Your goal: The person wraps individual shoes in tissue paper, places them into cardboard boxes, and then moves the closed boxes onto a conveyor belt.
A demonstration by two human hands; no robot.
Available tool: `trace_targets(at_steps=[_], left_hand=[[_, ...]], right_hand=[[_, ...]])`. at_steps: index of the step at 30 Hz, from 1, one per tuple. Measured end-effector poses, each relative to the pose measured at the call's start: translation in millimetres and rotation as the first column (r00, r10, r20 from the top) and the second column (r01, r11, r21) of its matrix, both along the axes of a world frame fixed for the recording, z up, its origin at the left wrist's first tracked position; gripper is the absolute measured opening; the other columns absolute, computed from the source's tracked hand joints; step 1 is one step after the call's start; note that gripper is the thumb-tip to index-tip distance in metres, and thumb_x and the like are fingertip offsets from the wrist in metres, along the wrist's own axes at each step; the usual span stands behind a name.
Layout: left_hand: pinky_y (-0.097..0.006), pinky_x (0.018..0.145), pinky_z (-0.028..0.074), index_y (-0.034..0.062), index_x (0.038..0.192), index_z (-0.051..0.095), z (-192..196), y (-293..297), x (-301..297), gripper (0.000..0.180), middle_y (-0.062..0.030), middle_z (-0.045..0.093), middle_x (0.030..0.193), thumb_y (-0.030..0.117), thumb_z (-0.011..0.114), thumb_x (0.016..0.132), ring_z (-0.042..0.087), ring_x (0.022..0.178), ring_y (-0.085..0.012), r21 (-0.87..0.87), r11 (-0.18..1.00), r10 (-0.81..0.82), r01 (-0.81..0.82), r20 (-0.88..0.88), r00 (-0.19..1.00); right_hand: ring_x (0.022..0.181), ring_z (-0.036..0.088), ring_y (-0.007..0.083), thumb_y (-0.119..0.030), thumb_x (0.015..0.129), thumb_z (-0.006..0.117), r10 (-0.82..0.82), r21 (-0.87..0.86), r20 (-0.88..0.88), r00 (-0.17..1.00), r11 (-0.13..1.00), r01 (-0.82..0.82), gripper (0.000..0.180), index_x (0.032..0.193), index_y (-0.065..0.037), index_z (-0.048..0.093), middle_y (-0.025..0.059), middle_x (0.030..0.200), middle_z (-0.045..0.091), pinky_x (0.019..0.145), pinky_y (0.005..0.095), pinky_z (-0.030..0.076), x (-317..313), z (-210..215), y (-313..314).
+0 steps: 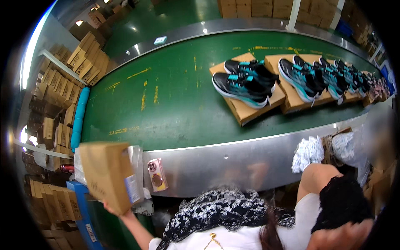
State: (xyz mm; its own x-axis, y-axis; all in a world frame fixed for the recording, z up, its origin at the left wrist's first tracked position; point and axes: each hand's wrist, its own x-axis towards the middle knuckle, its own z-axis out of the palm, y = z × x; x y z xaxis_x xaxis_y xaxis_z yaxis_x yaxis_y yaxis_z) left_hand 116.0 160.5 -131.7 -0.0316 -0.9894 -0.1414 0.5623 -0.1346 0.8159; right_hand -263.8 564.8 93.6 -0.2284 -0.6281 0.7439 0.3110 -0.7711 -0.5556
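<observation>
Cardboard shoebox sits closed in my left hand, whose fingers are wrapped under its lower edge, lifting it just short of the steel rim of the conveyor. By my judgement this box is not yet on the belt. Well beyond those fingers and off to their right, pairs of black-and-teal sneakers already lie on top of flat brown boxes, so that part looks done. My right hand is low at the picture's edge behind a black fuzzy sleeve; I cannot tell how its fingers are set.
</observation>
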Motion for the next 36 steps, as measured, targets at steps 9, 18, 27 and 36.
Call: trace_targets(at_steps=[9,18,27,36], left_hand=[[-0.055,0.082,0.036,0.0097,0.128,0.026,-60,22,162,0.088,-0.0189,0.032,0.128,0.044,0.07,0.059,0.037,0.113,-0.0378,0.554,0.555,0.779,-0.621,-0.084,0.621],[-0.039,0.076,0.045,0.0085,0.126,0.034,-64,50,75,0.072,-0.0124,0.048,0.116,0.038,0.066,0.069,0.052,0.097,-0.0282,0.497,0.825,0.301,-0.271,0.02,0.953],[-0.023,0.065,0.044,-0.0034,0.101,0.055,-14,61,-156,0.028,-0.0045,0.058,0.088,0.016,0.059,0.082,0.054,0.076,-0.0102,0.011,0.865,-0.36,0.501,0.71,0.605],[-0.024,0.061,0.046,-0.0021,0.09,0.063,110,97,-341,0.026,-0.0136,0.065,0.079,0.019,0.064,0.075,0.06,0.067,-0.0147,-0.177,0.443,-0.276,0.879,0.906,0.321]], right_hand=[[0.061,0.052,0.0228,-0.014,0.075,0.054,0.361,0.359,-0.915,0.178,0.932,-0.047,0.009,0.074,-0.006,0.058,0.0094,0.067,0.054,0.051,0.0374,0.039,-30,-104,-78],[0.109,0.04,0.0326,-0.049,0.055,0.069,0.192,-0.383,-0.893,-0.407,0.147,0.912,0.05,0.093,-0.017,0.065,0.0161,0.109,0.048,0.097,0.0637,0.011,-255,-234,-112],[0.079,0.06,0.0211,-0.056,0.062,0.057,0.266,0.048,-0.964,-0.009,0.207,0.977,0.05,0.075,-0.009,0.065,0.0104,0.078,0.064,0.085,0.0335,0.035,-155,-122,-153],[0.07,0.059,0.0286,-0.054,0.06,0.067,0.309,0.269,-0.943,0.128,0.476,0.837,0.052,0.073,-0.004,0.063,0.0162,0.069,0.059,0.065,0.0351,0.047,-87,-78,-164]])
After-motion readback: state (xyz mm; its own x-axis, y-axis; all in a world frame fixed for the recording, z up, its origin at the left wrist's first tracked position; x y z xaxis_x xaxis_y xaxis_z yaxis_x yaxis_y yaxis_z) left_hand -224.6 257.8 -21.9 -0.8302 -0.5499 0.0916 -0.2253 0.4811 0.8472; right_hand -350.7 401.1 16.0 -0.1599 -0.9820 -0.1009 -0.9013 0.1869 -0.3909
